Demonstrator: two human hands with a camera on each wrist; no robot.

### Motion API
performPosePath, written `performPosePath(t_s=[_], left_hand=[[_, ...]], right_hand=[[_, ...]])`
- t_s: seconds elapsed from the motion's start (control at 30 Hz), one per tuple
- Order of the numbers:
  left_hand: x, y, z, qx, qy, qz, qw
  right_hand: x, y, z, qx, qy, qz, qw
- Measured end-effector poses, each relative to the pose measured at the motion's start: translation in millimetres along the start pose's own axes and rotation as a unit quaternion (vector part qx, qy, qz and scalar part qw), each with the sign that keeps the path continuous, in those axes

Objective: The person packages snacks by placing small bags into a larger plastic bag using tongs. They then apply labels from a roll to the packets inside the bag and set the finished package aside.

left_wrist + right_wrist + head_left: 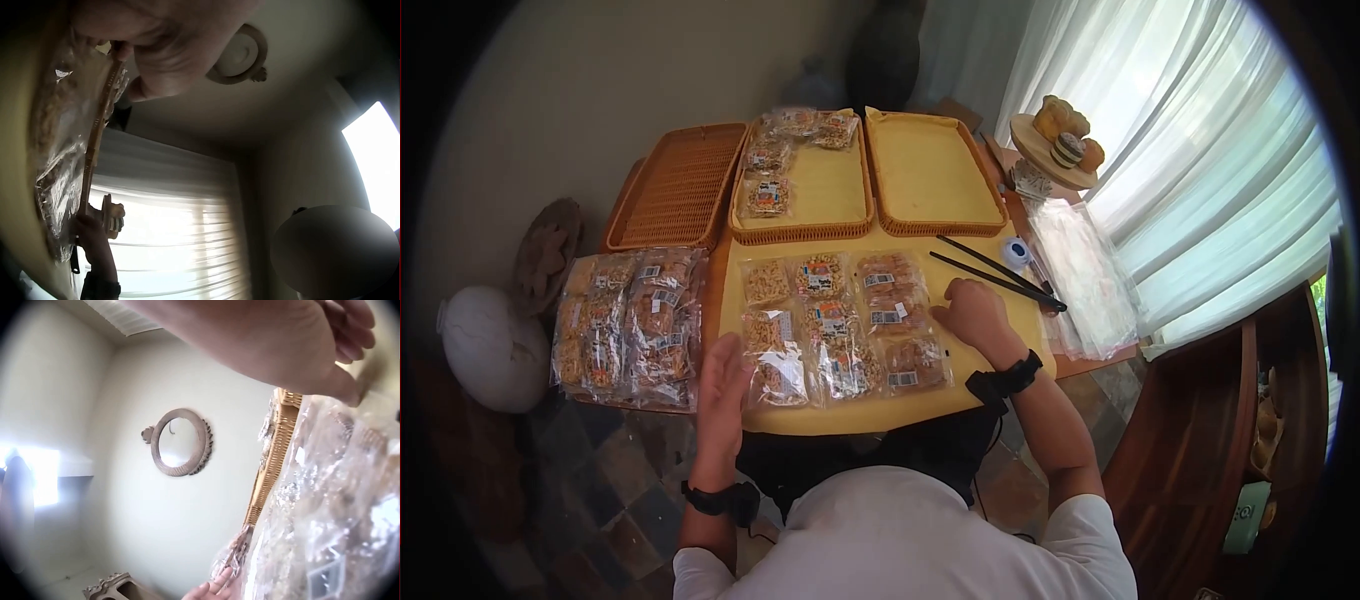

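Note:
Clear packets of nut-and-grain snack clusters point(830, 325) lie in three columns on the yellow cloth point(880, 415). My left hand point(722, 385) is at the left edge of these packets, its fingers extended and nothing in its grasp. On the other side, my right hand point(978, 318) rests beside the labelled right column point(892, 316), fingers loosely bent and holding nothing. In the right wrist view, the thumb and loosely curled fingers of the right hand point(300, 347) show above the shiny wrapping point(325, 506).
More packets point(628, 325) are stacked at the left. Behind stand an unlined wicker tray point(675, 190), a lined tray point(800, 235) with several packets, and another lined tray point(930, 175). Black tongs point(1000, 278), a white roll point(1015, 252) and plastic bags point(1085, 270) lie right.

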State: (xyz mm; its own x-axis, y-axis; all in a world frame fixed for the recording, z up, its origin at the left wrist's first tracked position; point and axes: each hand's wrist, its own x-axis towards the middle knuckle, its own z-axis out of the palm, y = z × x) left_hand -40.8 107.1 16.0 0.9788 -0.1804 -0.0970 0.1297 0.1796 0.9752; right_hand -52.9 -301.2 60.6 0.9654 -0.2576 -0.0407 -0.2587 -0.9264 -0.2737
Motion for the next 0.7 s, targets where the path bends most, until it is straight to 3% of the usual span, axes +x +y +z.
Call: performPosePath(t_s=[0.37,0.43,0.57,0.6,0.63,0.67,0.7], left_hand=[[14.0,2.3,-2.1,0.032,0.003,-0.016,0.999],[23.4,2.6,-4.4,0.05,0.003,-0.021,0.999],[41.4,8.2,3.4,0.14,-0.004,-0.032,0.99],[54.6,-9.7,-7.4,0.219,-0.008,0.006,0.976],[58.9,-7.1,-4.9,0.22,-0.005,0.008,0.975],[64.3,-4.1,-0.6,0.293,-0.003,0.018,0.956],[70.0,-0.4,4.6,0.363,0.0,0.028,0.931]], right_hand=[[11.6,1.2,22.7,0.025,-0.035,0.069,0.997],[3.9,5.9,27.1,0.115,0.029,0.036,0.992],[-1.9,21.1,33.6,0.22,0.028,0.009,0.975],[1.4,30.8,49.4,0.341,0.025,0.016,0.939],[1.1,30.0,51.7,0.458,0.023,0.024,0.888],[0.8,29.3,54.1,0.46,0.022,0.021,0.888],[2.1,26.7,57.2,0.507,0.043,0.076,0.858]])
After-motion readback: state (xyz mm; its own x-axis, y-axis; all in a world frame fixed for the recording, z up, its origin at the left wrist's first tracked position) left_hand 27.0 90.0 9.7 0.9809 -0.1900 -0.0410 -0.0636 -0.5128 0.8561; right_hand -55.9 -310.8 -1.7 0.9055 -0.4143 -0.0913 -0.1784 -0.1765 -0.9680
